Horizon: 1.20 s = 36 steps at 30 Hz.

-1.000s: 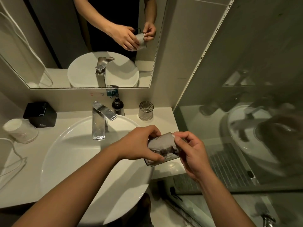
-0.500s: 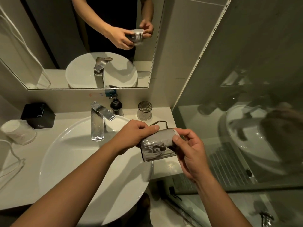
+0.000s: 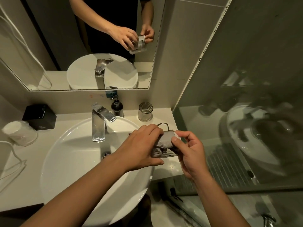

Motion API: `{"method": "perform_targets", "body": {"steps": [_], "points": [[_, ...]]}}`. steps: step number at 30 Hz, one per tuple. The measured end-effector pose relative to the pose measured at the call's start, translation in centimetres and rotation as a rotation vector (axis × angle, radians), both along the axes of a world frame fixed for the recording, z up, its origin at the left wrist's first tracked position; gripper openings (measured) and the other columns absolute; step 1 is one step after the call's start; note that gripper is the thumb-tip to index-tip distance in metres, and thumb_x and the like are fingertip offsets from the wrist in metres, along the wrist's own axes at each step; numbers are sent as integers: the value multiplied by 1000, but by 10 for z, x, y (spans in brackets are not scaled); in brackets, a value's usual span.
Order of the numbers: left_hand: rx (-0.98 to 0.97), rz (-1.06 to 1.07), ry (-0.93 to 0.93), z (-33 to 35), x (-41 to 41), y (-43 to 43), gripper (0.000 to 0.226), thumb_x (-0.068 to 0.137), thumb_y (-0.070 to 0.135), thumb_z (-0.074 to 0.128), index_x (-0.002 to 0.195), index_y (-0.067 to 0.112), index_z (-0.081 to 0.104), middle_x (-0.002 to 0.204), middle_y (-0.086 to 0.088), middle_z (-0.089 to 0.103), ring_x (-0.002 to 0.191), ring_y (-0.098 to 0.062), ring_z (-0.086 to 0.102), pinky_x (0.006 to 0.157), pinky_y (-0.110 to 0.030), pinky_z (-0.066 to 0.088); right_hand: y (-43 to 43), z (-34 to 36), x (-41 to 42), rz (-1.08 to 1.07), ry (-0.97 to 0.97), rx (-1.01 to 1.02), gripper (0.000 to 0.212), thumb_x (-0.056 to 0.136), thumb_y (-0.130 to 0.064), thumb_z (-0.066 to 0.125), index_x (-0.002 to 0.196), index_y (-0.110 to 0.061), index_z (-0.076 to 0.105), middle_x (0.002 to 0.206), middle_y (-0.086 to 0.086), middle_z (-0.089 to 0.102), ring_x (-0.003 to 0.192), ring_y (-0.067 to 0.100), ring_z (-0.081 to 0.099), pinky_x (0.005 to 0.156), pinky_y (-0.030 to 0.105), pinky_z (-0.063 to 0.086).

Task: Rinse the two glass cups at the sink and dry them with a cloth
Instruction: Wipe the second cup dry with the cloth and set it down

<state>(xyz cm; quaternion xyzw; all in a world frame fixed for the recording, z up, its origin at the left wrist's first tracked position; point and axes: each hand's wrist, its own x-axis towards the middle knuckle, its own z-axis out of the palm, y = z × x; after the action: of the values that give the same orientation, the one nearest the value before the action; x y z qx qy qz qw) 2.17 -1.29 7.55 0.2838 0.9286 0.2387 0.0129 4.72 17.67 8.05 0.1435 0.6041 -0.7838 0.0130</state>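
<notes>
L hand (image 3: 142, 148) gripped the glass cup (image 3: 162, 154) from the left, fingers curled over it. R hand (image 3: 188, 154) pinched the grey cloth (image 3: 167, 138) wrapped on the cup's upper part, thumb on top. Cup sat between both hands, above the basin (image 3: 68, 145) right rim & counter (image 3: 164, 115) edge. The 2nd ribbed cup (image 3: 145, 111) stood upright by the back wall, well apart. Logo on the black box (image 3: 40, 117) & wall sticker (image 3: 111, 93) too small to read. The glass partition (image 3: 229, 128) was near R hand; open room lay over the basin, leftward.

Grey cup (image 3: 164, 141) tilted; ribbed cup (image 3: 145, 111) upright.
</notes>
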Motion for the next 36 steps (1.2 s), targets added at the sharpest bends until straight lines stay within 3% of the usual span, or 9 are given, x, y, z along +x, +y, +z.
{"method": "perform_targets", "body": {"steps": [5,10,14,20,23,26,29,33,36], "points": [[51,25,-106,0,-4,1,72,74,57,78,132,32,44,126,9,50,107,-10,48,86,-28,48,0,-2,0,47,8,62,10,91,1,68,98,-5,65,91,2,77,82,22,75,69,32,60],[96,59,-244,-2,-8,-2,70,66,59,76,124,36,46,114,14,57,98,-10,55,84,-37,55,4,-1,-3,82,60,151,7,93,2,66,99,-3,67,101,11,77,83,27,74,75,42,61],[219,147,-380,-2,-9,-7,65,64,56,82,117,38,50,107,18,62,93,-6,61,80,-36,57,12,5,-7,74,129,262,19,95,0,66,94,-17,74,108,12,76,87,32,73,83,50,60],[219,319,-369,-2,-9,-15,70,67,53,85,124,29,51,119,12,60,100,-12,59,86,-36,54,30,36,-13,-95,270,357,22,97,-2,65,97,-23,73,103,4,77,94,21,74,80,34,60],[297,473,-320,-2,-11,-16,74,68,47,87,128,24,51,121,7,59,103,-17,58,86,-35,50,39,55,-12,-142,305,525,16,98,-11,66,99,-27,71,101,-5,75,96,14,73,77,32,63],[393,563,-270,1,-11,-13,74,70,41,89,130,20,51,122,4,59,106,-19,58,90,-36,51,43,64,-11,-60,255,738,9,97,-20,68,96,-29,69,95,-10,72,89,11,70,66,32,63],[515,575,-283,6,-9,-7,74,72,37,91,132,22,50,124,6,58,107,-17,58,84,-27,48,35,60,-12,58,205,866,7,96,-23,68,95,-30,68,93,-10,71,81,11,68,62,30,55],[601,525,-304,11,1,7,75,74,37,90,135,24,49,127,9,57,108,-12,57,77,-14,43,12,48,-10,1,140,791,21,90,-44,71,91,-33,53,86,6,70,73,33,68,62,52,58],[649,547,-292,13,6,12,69,76,36,89,131,28,48,125,11,57,104,-7,57,76,-9,41,-1,48,-9,-114,142,609,31,89,-49,73,85,-26,52,79,17,67,62,29,62,59,46,54]]}}
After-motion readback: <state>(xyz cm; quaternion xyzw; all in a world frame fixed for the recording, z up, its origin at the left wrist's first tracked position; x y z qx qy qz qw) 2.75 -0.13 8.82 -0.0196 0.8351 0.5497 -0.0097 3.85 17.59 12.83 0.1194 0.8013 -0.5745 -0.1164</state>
